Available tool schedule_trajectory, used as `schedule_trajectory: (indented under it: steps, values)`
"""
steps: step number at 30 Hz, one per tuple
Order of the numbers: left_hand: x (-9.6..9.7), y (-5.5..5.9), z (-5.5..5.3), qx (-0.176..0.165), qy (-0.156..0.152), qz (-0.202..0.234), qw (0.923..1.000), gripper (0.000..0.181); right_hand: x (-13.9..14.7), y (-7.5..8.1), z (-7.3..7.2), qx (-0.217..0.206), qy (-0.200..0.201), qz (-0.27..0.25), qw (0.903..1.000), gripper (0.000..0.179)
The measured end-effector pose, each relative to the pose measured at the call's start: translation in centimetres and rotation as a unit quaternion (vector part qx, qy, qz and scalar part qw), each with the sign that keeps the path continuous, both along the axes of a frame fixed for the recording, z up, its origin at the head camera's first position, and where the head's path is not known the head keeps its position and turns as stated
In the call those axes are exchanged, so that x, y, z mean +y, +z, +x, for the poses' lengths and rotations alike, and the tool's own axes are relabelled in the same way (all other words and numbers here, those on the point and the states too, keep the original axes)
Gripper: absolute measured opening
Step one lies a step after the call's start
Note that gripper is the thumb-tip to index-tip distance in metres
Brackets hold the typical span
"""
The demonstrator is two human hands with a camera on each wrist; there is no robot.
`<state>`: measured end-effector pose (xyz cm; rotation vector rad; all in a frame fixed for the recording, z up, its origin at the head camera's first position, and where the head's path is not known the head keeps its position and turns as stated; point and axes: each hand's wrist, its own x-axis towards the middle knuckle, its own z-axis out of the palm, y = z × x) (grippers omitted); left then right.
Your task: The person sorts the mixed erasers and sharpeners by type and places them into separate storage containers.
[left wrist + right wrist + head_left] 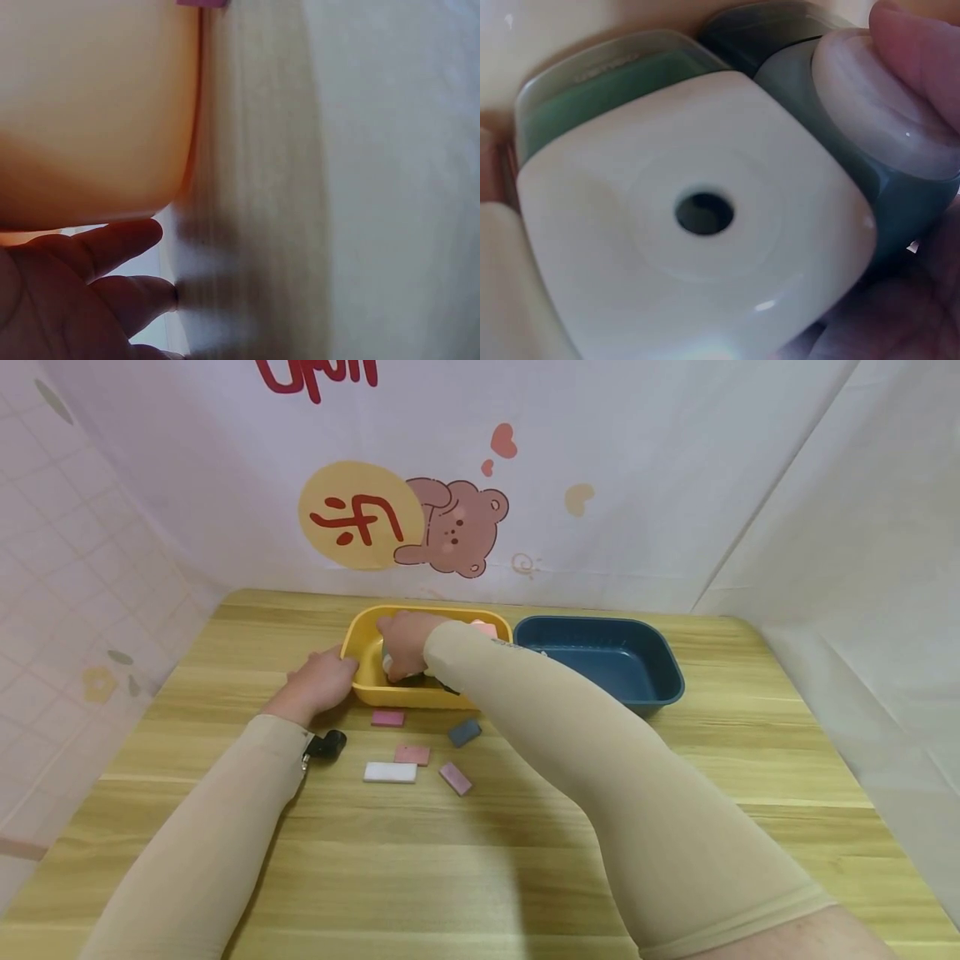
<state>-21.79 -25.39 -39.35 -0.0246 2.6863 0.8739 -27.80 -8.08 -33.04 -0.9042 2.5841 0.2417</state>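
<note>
Your beige fabric sleeve pointed to eleven o'clock, right hand gripping a rounded teal plastic object inside the yellow oblong plastic bin, left hand loose against its nine-o'clock wall; haste risked knocking the squarish white plastic casing alongside.

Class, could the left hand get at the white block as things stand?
Probably yes: the white block lies uncovered on the tabletop, though the left hand would first have to leave the yellow bin.
</note>
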Motion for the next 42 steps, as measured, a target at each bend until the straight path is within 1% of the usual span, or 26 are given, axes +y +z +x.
schedule_trajectory:
  steps: [8,14,18,20,22,25,28,30,31,35,39,42]
  values:
    - [0.1,0.1,0.1,-0.003,0.001,0.0,1.0,0.059,0.3,0.4,0.4,-0.003,0.011,0.001,0.9999,0.076]
    - [0.1,0.1,0.0,-0.003,0.0,-0.001,1.0,0.058,0.4,0.2,0.0,-0.008,0.008,0.0,0.9999,0.076]
    - [0.3,0.1,0.0,-0.003,0.0,-0.003,1.0,0.058,0.6,0.3,-0.2,-0.02,0.012,-0.005,0.9997,0.08]
    - [0.3,0.1,0.0,-0.001,-0.001,-0.005,1.0,0.059,0.8,0.6,-0.2,-0.031,0.013,-0.009,0.9994,0.089]
    - [0.3,0.1,0.0,0.001,-0.001,-0.008,1.0,0.059,1.1,1.1,-0.1,-0.041,0.013,-0.016,0.999,0.093]
    - [0.3,0.1,0.1,0.005,-0.001,-0.01,0.9999,0.06,1.9,2.4,0.4,-0.056,0.007,-0.037,0.9977,0.1]
    - [0.2,0.1,0.1,0.006,0.0,-0.013,0.9999,0.061,3.4,4.1,1.0,-0.057,0.006,-0.063,0.9963,0.097]
    - [0.1,0.0,0.0,0.006,0.001,-0.015,0.9999,0.063,4.7,5.1,1.4,-0.05,0.007,-0.084,0.9952,0.093]
    - [0.1,-0.1,-0.1,0.007,0.002,-0.017,0.9998,0.063,5.4,5.5,1.6,-0.047,0.006,-0.1,0.9938,0.091]
    - [0.1,-0.1,-0.1,0.007,0.001,-0.018,0.9998,0.064,8.6,6.8,2.1,-0.028,-0.011,-0.138,0.99,0.083]
    - [0.2,0.0,-0.1,0.006,-0.001,-0.019,0.9998,0.063,12.4,7.5,2.6,-0.011,-0.051,-0.177,0.9828,0.076]
    - [0.4,0.1,0.1,0.003,-0.001,-0.018,0.9998,0.062,15.9,7.5,2.7,-0.002,-0.089,-0.203,0.9752,0.076]
